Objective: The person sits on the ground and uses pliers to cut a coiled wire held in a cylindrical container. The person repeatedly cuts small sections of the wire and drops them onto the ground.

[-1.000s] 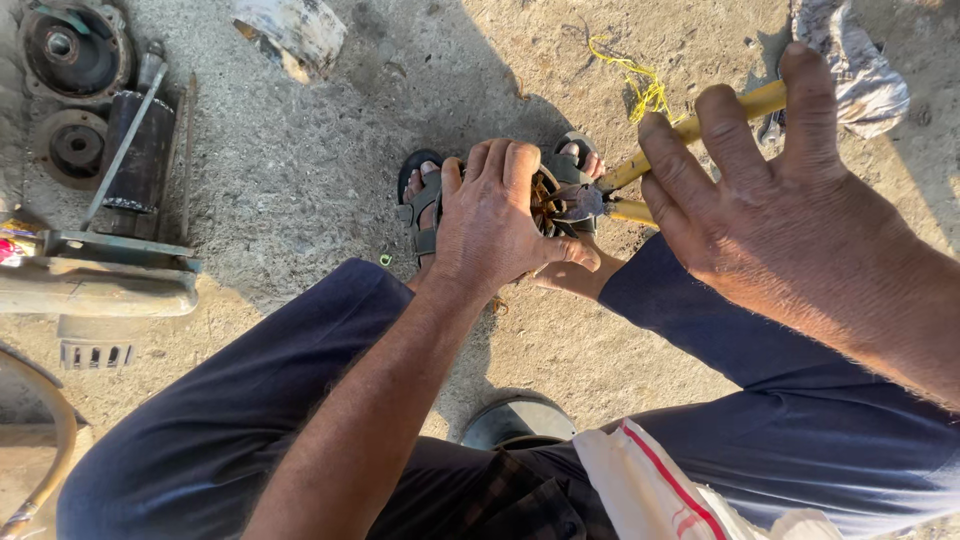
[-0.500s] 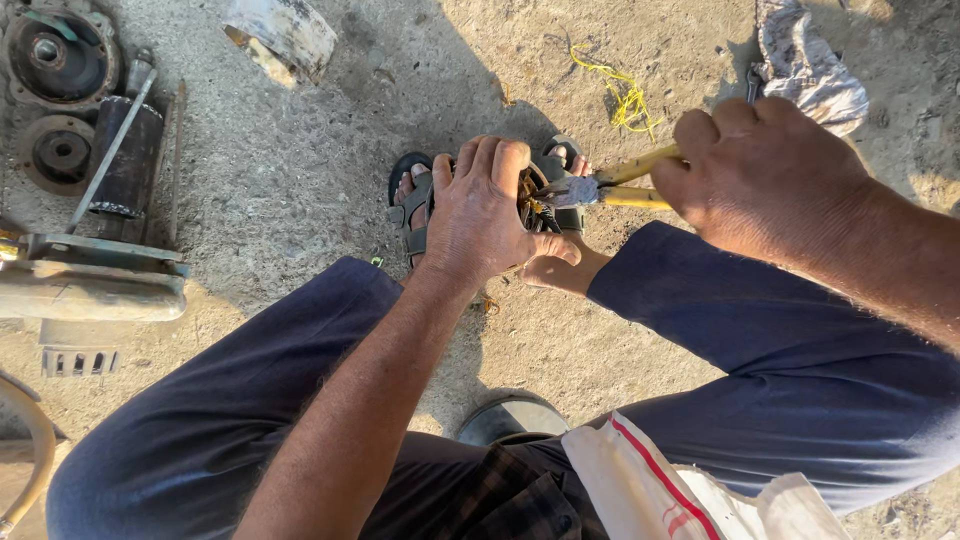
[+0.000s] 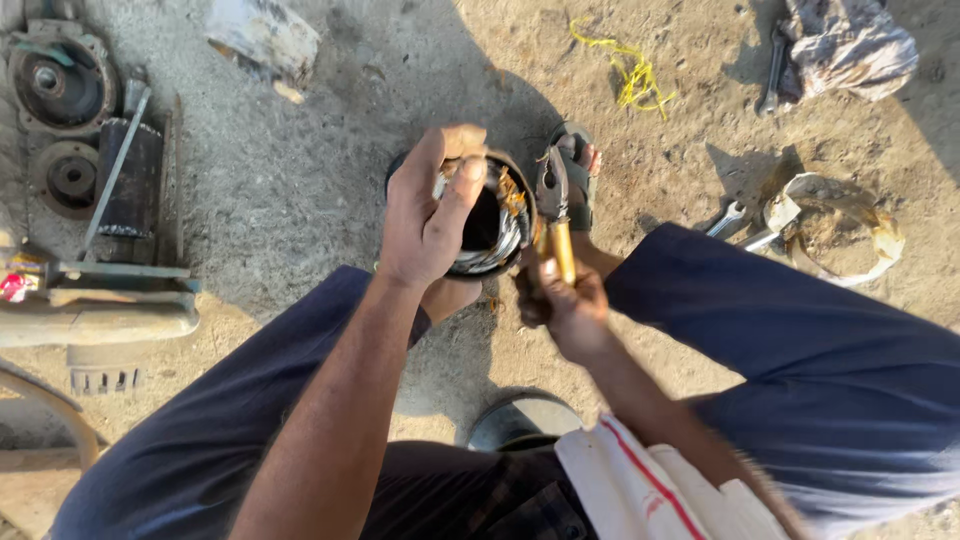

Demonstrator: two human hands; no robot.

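We observe the left hand [image 3: 430, 215] clamped over the rim of a round motor stator [image 3: 490, 220], held upright between the knees above the sandy ground [image 3: 330, 200]. The right hand [image 3: 565, 305] is closed around the yellow handles of a pair of pliers [image 3: 555, 215], whose head sits against the stator's right edge at the windings. Far left lie dark motor housings [image 3: 60, 85]. Wrenches [image 3: 740, 225] and a rag [image 3: 845, 45] lie to the right.
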